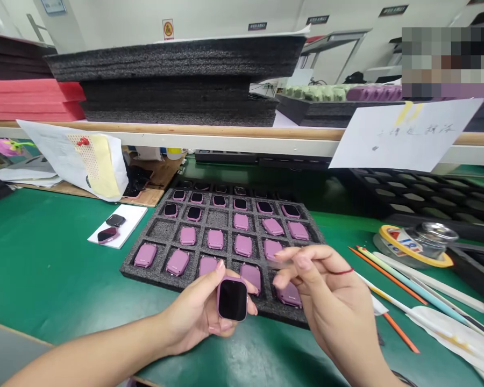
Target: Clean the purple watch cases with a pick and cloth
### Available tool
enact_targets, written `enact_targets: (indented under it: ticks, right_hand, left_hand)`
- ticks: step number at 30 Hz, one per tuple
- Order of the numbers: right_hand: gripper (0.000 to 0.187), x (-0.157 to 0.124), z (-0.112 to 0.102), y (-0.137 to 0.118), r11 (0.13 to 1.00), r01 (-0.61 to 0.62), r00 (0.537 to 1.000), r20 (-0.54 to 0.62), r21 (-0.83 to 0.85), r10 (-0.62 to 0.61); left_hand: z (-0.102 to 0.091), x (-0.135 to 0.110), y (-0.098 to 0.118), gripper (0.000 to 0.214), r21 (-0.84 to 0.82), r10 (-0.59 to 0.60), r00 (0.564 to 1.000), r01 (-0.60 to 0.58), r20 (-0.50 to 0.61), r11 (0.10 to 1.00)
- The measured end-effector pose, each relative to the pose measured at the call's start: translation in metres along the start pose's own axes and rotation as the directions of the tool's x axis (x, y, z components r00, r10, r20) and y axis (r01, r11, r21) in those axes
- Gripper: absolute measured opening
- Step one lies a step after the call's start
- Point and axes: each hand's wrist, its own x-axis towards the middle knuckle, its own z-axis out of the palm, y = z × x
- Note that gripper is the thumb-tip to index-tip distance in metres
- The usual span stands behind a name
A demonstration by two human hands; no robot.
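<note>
My left hand (201, 306) grips a pink watch body (232, 300) by its edges, with the black screen facing up and toward me. My right hand (322, 293) hovers beside it over the near right of a black foam tray (153, 263), its fingertips slightly apart and holding nothing. The tray's cells hold several pink watch bodies (215, 239), lying with their backs up. Toward the far rows, several more (193, 213) lie screen up. My hands hide part of the nearest row.
The tray lies on a green work mat (64, 269). To its left, two watches rest on a white card (119, 226). To the right are a tape roll (415, 246) and several long sticks (411, 285). Stacked black foam sheets (177, 59) sit on a shelf overhead.
</note>
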Motion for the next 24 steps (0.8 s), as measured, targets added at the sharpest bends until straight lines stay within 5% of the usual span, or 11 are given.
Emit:
enact_targets:
  ticks: [6,11,15,21,24]
  right_hand:
    - [0.014,-0.007,-0.002,-0.004,0.953,0.251,0.968,0.056,-0.170,-0.245]
    - [0.033,-0.011,-0.011,-0.007,0.723,0.594,0.799,0.360,-0.352,-0.481]
    - [0.038,-0.020,-0.016,-0.009,0.665,0.664,0.696,0.608,-0.342,-0.382]
    - [0.043,-0.029,-0.017,-0.002,0.533,0.780,0.581,0.698,-0.329,-0.419]
    - [0.043,-0.024,-0.014,-0.002,0.509,0.796,0.558,0.720,-0.326,-0.412]
  left_hand:
    - [0.000,0.000,0.000,0.045,0.006,-0.005,1.000,0.005,0.005,1.000]
    - [0.002,-0.001,0.000,0.047,0.006,-0.012,1.000,0.012,-0.003,1.000]
    - [0.004,-0.002,0.002,0.049,0.029,-0.042,0.998,0.044,-0.041,0.999]
    - [0.002,-0.002,0.001,0.054,0.035,-0.050,0.998,0.052,-0.045,0.998]
    - [0.001,-0.001,-0.001,0.058,0.054,-0.034,0.998,0.037,-0.047,0.998]
